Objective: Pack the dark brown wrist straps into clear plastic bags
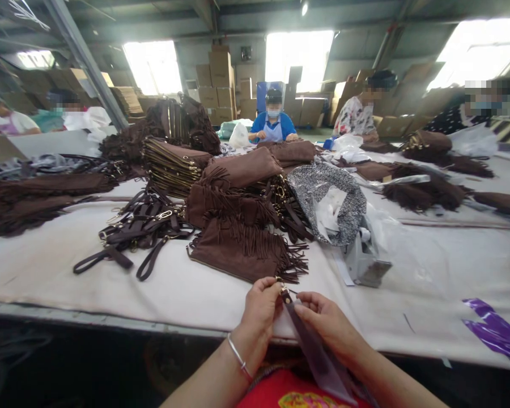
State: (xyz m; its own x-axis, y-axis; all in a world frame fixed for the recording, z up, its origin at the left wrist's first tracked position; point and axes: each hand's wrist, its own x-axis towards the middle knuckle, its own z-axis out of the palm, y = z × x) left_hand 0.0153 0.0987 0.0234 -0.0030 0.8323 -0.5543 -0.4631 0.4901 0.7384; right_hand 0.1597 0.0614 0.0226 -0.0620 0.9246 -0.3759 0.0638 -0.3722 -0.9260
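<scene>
My left hand (260, 309) is closed, its fingertips pinching a gold metal clasp (284, 290) by the near corner of a dark brown fringed pouch (233, 249). From the clasp a dark brown wrist strap (295, 317) hangs down toward my lap, its lower part pale and glossy. My right hand (323, 320) is closed too, thumb and fingers pinching the strap's edge just below the clasp. The pouch lies flat on the table, fringe to the right. Whether the clasp is hooked to the pouch I cannot tell.
Loose wrist straps (144, 226) lie in a heap to the left. Stacked pouches (170, 170) rise behind. To the right stand a speckled bag (327, 198) with white scraps, a grey tape dispenser (368, 260) and purple plastic (493, 328). Several co-workers sit around the tables.
</scene>
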